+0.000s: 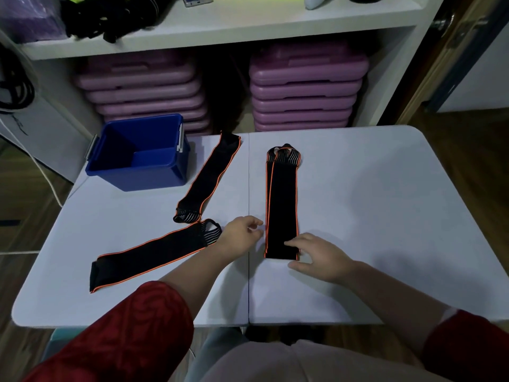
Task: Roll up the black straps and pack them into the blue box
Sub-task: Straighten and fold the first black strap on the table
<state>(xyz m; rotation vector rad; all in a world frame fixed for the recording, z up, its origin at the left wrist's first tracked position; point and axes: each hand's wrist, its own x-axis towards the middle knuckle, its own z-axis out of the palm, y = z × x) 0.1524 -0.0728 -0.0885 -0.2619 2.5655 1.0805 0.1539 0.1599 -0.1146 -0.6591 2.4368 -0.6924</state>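
**Loose first turn is the thing to watch**

At upper left the blue box point(137, 155) is sitting open and empty. Two black straps are lying flat at centre left point(154, 255) point(206, 177). Your left hand point(242, 235), fingers loosely curled and holding nothing, is hovering beside the upright strap point(281, 205); your right hand point(316, 257), open, is pressing its near end. The strap looks doubled, so the layers may skew as you are rolling. The smooth white tabletop point(371, 202) may let it slide. Shelving with purple cases point(305, 92) is filling the back.
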